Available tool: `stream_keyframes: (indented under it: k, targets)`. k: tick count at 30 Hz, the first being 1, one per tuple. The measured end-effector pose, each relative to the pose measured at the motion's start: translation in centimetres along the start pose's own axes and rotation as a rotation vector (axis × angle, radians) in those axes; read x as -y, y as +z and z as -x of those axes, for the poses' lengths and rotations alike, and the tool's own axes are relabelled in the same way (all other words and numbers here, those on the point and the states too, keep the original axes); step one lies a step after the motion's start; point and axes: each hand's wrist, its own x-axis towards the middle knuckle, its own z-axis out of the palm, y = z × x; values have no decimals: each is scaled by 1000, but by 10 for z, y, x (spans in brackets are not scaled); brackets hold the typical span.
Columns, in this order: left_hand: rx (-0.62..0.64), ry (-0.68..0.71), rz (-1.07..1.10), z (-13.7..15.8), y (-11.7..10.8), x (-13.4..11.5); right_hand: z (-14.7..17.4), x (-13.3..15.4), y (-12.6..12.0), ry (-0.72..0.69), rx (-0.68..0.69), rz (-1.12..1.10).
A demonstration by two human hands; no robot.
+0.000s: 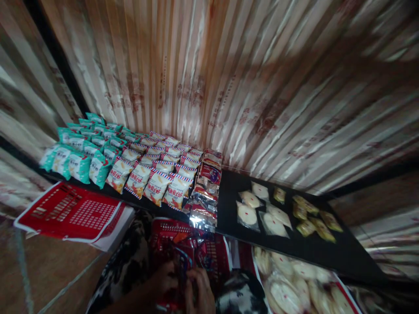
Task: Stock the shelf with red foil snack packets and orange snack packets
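Low at the front, my left hand (163,277) and my right hand (200,288) are close together over my lap. Both have their fingers closed around a shiny dark red and blue snack packet (183,258); dim light blurs its edges. More glossy red packaging (209,255) lies just behind them, on a red printed sheet (163,223). Straight ahead on the black board (229,192) runs a column of overlapping red-brown snack packets (206,192), its near end close to my hands.
Left on the board stand rows of teal snack bags (80,168) and white-and-orange snack bags (157,187). Wrapped round white cakes (247,216) and yellow-green packets (306,226) lie right. Below is a container of wrapped cakes (288,292). A red calendar sheet (72,213) lies left; curtains (196,65) hang behind.
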Motion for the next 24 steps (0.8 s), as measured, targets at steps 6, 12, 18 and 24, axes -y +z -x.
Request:
stream_keyframes:
  k: [6, 12, 18, 24]
  targets:
    - [290, 70, -5, 20, 15, -19, -28, 21, -30, 112, -241, -70]
    - [253, 73, -103, 34, 46, -44, -61, 37, -65, 390, -374, -235]
    - [142, 234, -78, 19, 74, -70, -103, 30, -93, 342, -330, -236]
    - [-84, 242, -129, 4, 96, -109, -150, 19, -95, 315, -252, -319]
